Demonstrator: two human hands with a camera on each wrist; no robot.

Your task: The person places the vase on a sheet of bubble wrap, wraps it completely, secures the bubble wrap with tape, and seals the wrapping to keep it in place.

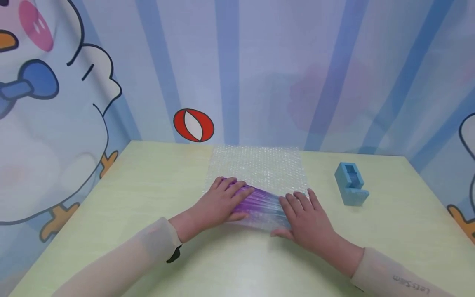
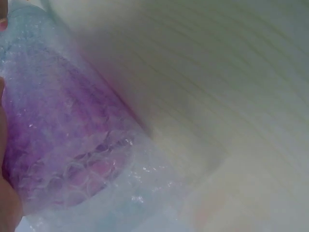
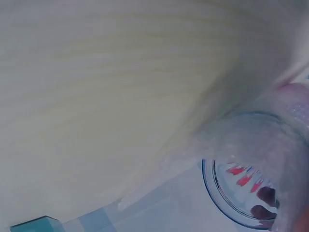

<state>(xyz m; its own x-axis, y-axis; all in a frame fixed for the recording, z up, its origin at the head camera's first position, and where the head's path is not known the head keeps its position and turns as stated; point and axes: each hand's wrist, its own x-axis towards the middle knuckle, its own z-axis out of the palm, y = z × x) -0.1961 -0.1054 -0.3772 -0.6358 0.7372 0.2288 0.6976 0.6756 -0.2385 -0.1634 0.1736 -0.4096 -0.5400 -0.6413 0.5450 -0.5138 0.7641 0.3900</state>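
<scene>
A ribbed glass vase (image 1: 262,202), purple at one end and fading to blue at the other, lies sideways on a sheet of bubble wrap (image 1: 257,163). The near edge of the wrap is folded up over its front. My left hand (image 1: 224,202) holds the purple end, fingers over the top and thumb against the wrapped front. At the blue end, my right hand (image 1: 308,218) grips in the same way. The wide purple end shows through the bubbles in the left wrist view. A round glass rim (image 3: 208,188) is visible in the right wrist view.
A light blue tape dispenser (image 1: 350,187) stands on the pale wooden table (image 1: 156,177), to the right of the bubble wrap. Behind the table's far edge hangs a blue-striped cloth backdrop (image 1: 263,82) with cartoon prints. Both forearms wear pale sleeves (image 1: 126,255).
</scene>
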